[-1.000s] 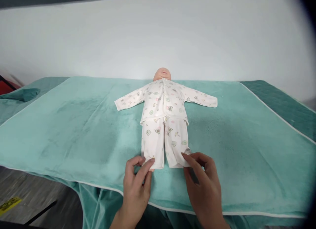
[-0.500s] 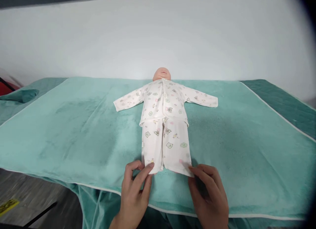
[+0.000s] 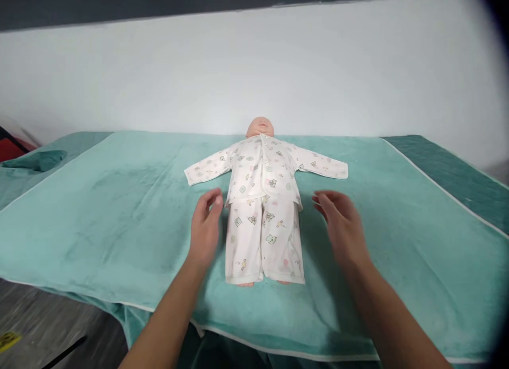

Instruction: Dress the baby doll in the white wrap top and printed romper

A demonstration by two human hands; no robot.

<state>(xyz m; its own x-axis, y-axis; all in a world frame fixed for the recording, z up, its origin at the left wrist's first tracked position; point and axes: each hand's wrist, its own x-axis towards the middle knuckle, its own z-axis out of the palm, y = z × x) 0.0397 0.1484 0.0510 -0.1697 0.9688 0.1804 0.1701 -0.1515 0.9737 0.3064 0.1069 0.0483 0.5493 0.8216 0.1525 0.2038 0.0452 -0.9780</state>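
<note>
A baby doll (image 3: pixel 260 126) lies on its back in the middle of the surface, head at the far end. Its white printed jacket (image 3: pixel 254 170) is on, with both sleeves stretched out sideways. White printed trousers (image 3: pixel 244 242) cover its legs, and a little of the feet peeks out below the hems. My left hand (image 3: pixel 207 223) is beside the jacket's lower left edge, fingers loosely curled around nothing. On the other side, my right hand (image 3: pixel 342 220) hovers right of the jacket hem, thumb and fingers slightly apart. Neither hand holds the clothing.
A light green plush blanket (image 3: pixel 131 220) with white piping lies under the doll and hangs over the front edge. Darker green cloth (image 3: pixel 449 167) shows at the right. Behind stands a white wall (image 3: pixel 254 67). A red object (image 3: pixel 10 149) is at the far left.
Both hands have let go of the trouser hems and moved up along the doll to the jacket's lower edge. The right trouser leg, earlier pulled outward, now lies flat and straight.
</note>
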